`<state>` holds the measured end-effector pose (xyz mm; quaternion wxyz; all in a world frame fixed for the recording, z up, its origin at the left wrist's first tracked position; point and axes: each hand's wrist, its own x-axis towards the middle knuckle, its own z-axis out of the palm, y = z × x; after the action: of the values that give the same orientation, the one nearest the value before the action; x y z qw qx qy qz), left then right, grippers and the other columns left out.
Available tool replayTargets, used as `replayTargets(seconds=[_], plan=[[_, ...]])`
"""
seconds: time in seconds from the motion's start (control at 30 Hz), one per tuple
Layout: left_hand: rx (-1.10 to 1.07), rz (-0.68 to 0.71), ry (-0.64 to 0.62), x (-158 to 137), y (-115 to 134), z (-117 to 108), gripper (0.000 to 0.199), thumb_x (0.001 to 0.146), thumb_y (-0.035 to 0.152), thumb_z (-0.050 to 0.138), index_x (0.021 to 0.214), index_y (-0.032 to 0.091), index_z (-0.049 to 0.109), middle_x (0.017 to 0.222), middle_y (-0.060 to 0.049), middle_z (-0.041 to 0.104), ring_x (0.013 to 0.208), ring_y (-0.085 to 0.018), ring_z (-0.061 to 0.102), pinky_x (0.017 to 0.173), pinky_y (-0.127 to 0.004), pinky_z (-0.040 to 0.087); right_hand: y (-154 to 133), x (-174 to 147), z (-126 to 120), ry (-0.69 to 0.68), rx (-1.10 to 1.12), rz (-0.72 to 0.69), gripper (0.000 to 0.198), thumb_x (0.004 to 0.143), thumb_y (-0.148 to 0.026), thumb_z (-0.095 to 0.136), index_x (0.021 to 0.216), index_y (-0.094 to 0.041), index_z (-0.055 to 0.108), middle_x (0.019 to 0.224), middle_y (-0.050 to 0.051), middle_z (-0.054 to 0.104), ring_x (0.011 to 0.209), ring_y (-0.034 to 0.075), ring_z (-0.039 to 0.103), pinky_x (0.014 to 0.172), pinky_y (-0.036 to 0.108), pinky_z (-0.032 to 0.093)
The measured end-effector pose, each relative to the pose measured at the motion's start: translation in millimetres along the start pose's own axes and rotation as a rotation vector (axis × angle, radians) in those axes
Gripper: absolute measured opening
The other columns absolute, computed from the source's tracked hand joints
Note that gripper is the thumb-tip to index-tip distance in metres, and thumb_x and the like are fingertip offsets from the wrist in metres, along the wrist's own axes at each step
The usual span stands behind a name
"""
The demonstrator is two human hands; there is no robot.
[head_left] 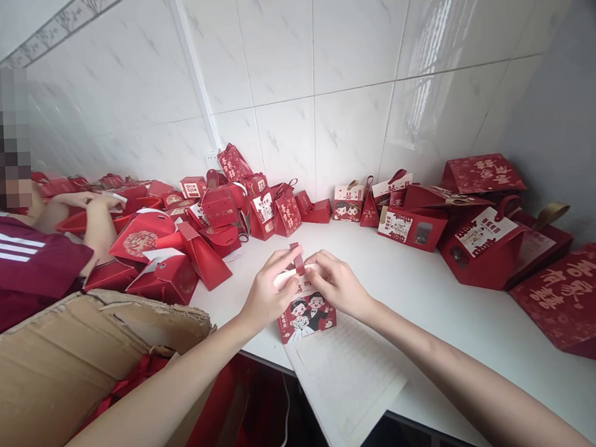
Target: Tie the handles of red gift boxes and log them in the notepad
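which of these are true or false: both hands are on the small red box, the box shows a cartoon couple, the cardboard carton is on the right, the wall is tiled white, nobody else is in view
1. Both hands, left hand and right hand, are on the small red box. True.
2. The box front shows a cartoon couple. True.
3. The cardboard carton is on the right. False: it sits at the lower left.
4. The wall is tiled white. True.
5. Nobody else is in view. False: another person's sleeve shows at the left, among the pile of red boxes.
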<state>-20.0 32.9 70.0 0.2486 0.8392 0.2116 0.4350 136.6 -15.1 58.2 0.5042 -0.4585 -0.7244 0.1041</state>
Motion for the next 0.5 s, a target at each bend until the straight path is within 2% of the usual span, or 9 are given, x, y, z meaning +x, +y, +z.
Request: replayTargets(seconds=[0.2,0.5], plan=[[-0.035,0.0,-0.007,-0.3,-1.4,0.1,0.046,0.078,0.011,0.045,0.124,0.018,0.05,0.112,-0.008,0.055,0.11,-0.019,0.051,0.094,-0.033,0.044,0.6,-0.2,1.0,0.012,0.013,-0.01,0.012,0.089,-0.02,0.042,0.083,-0.019,0.053,0.08,0.001,0.05,0.074,0.014,0.051,0.071,0.026,0.04],[-0.102,-0.083,0.036,-0.5,-1.2,4.2,0.044,0.077,0.01,0.046,0.119,0.02,0.054,0.112,-0.006,0.055,0.11,-0.017,0.05,0.093,-0.031,0.045,4.0,-0.2,1.3,0.0,0.024,-0.004,0.014,0.091,-0.022,0.041,0.088,-0.019,0.055,0.081,0.002,0.051,0.076,0.015,0.051,0.073,0.028,0.041]])
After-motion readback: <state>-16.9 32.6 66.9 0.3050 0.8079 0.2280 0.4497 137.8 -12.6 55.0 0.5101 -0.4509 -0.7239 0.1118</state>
